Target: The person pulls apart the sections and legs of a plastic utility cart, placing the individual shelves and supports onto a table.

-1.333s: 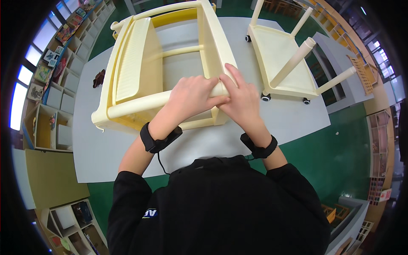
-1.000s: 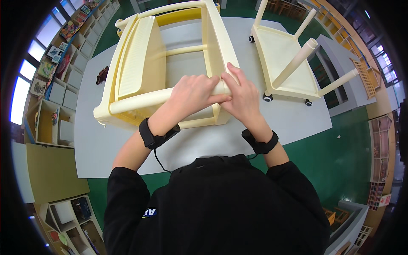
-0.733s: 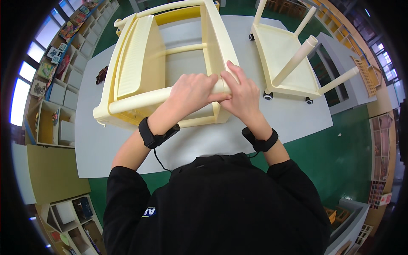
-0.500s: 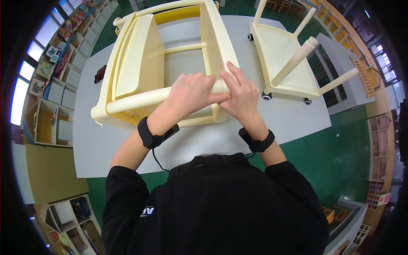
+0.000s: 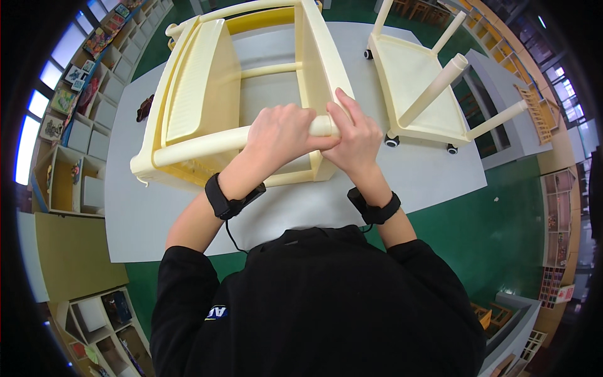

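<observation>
A cream plastic trolley frame [image 5: 200, 81], with shelves joined by round poles, lies on its side on the light grey table [image 5: 188, 220]. My left hand [image 5: 279, 135] is wrapped round its near pole [image 5: 204, 144], close to where the pole meets the right-hand shelf [image 5: 325, 56]. Just to the right, my right hand [image 5: 357, 135] grips the pole's end at that shelf's corner, its index finger lying along the shelf edge. The two hands touch at the thumbs. Fingers under the pole are hidden.
On the table to the right stands a cream wheeled base [image 5: 411, 81] with upright poles [image 5: 433, 91] and black casters [image 5: 391, 141]. A small dark red object [image 5: 145, 108] lies at the table's left. Shelving units [image 5: 78, 179] line the left wall; green floor [image 5: 502, 207] surrounds the table.
Both hands keep their grip on the pole. The trolley frame and the wheeled base appear slightly farther left in view, along with the table; little else differs.
</observation>
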The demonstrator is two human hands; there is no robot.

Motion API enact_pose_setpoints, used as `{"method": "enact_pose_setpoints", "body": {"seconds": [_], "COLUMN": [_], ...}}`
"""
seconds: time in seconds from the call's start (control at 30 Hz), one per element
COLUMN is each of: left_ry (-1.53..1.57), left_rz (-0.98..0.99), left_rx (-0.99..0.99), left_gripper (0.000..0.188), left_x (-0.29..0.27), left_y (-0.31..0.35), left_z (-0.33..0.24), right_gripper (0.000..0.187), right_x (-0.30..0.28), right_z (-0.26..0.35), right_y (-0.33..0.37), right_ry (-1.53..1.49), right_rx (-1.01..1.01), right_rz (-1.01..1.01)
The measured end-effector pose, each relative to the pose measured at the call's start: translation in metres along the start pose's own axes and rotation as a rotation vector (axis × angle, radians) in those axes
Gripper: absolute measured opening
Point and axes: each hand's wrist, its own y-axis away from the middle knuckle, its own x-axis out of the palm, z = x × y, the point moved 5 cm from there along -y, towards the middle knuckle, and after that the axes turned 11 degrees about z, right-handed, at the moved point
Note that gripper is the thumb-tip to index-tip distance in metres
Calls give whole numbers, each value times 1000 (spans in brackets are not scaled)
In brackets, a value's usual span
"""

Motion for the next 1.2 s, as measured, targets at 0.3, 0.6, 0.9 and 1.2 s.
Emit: {"method": "enact_pose_setpoints", "body": {"seconds": [0.3, 0.6, 0.9, 1.2], "left_ry": [-23, -17, -9, -6], "left_rz": [-20, -49, -43, -48], "left_rx": [-34, -53, -46, 18], "left_gripper": [60, 61, 62, 58], "left_x": [-1, 2, 1, 1], "left_y": [1, 1, 5, 6], "left_z": [1, 0, 5, 1], "right_gripper": [38, 40, 44, 90], "right_x": [-1, -5, -4, 28], "right_z": [0, -4, -4, -30], "right_y": [0, 0, 4, 63], "right_ry": [19, -1, -36, -541], "right_rx": [-1, -5, -3, -14], "right_rz": [17, 78, 95, -144]}}
